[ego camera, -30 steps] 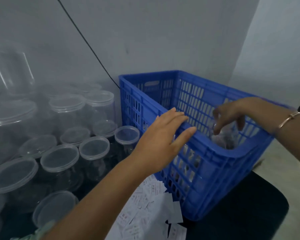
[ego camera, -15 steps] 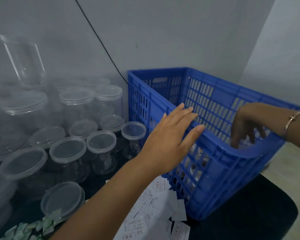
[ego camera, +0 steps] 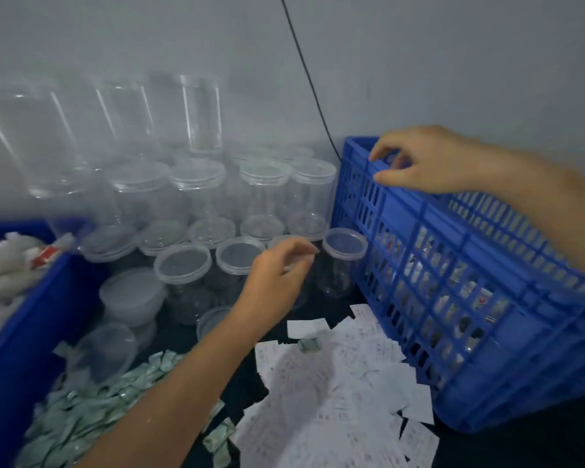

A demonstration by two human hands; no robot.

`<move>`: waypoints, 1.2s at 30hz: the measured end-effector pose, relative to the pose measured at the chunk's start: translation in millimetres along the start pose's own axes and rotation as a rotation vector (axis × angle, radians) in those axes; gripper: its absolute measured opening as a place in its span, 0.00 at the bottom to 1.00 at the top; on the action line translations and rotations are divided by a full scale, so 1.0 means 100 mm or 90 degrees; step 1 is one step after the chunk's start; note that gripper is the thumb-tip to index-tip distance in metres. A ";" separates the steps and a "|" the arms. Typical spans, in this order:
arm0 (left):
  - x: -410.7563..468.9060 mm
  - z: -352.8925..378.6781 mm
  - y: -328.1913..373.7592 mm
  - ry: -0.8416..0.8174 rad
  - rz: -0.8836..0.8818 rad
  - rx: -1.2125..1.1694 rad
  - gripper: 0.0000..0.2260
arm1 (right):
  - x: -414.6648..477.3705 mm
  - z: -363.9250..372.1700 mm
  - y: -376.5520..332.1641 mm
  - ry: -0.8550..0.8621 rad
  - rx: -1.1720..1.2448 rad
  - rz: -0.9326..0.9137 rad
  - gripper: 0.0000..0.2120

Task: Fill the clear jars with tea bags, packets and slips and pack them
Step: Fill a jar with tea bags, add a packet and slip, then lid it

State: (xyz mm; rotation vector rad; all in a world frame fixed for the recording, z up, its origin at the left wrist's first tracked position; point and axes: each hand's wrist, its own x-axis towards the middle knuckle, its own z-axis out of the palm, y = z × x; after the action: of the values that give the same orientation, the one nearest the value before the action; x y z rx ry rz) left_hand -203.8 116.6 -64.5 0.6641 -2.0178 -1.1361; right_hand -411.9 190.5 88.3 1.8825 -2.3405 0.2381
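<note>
Roughly, the job looks partway through, with plenty left. Through the lattice wall of the blue crate I can make out white, red and greenish bits, which I take to be filled jars already packed, though the slats hide too much to count them.

Beyond the crate's left wall stands a crowd of clear jars. They have lids on and seem empty, so most of the filling is yet to do. The nearest jar sits just beside the crate's left wall, upright and lidded. The jars are see-through plastic with wide, shallow lids. Farther back from the crate, taller clear tubes stand stacked against the wall.

Supplies lie loose. White printed slips are scattered at the foot of the crate's near-left corner. A heap of pale green packets lies farther left of the crate, and a second blue bin well left of it holds white bundles, likely tea bags.

The left hand hovers over the jars close to the crate's left wall, fingers loosely curled, thumb and forefinger nearly meeting. Whether they pinch anything I cannot tell. The right hand arches over the crate's far-left rim, fingers bent like a claw. Blur hides whether it grips the rim.
</note>
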 end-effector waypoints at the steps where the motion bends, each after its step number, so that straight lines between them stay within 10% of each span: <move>1: -0.03 -0.09 -0.09 0.030 -0.022 0.007 0.07 | 0.07 0.08 -0.21 -0.043 -0.028 -0.040 0.17; 13: 0.17 -1.01 -0.14 0.153 -0.067 0.090 0.09 | 1.16 0.84 -1.13 0.008 0.086 0.063 0.48; 24: 0.27 -0.97 -0.10 0.125 -0.089 0.034 0.11 | 1.17 0.77 -1.24 0.070 0.214 0.123 0.45; 28: 0.09 -0.89 -0.06 0.132 -0.051 -0.008 0.27 | 0.71 0.59 -1.38 0.128 0.219 0.050 0.43; 36: -0.80 -0.77 -0.02 0.107 -0.010 -0.167 0.34 | -0.45 0.64 -1.76 -0.016 0.250 -0.092 0.41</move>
State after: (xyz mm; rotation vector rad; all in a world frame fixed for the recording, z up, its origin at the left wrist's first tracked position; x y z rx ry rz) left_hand -94.0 134.3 -65.0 0.6197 -1.6888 -1.2827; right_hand -230.2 183.5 23.7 2.2236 -2.2877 0.7068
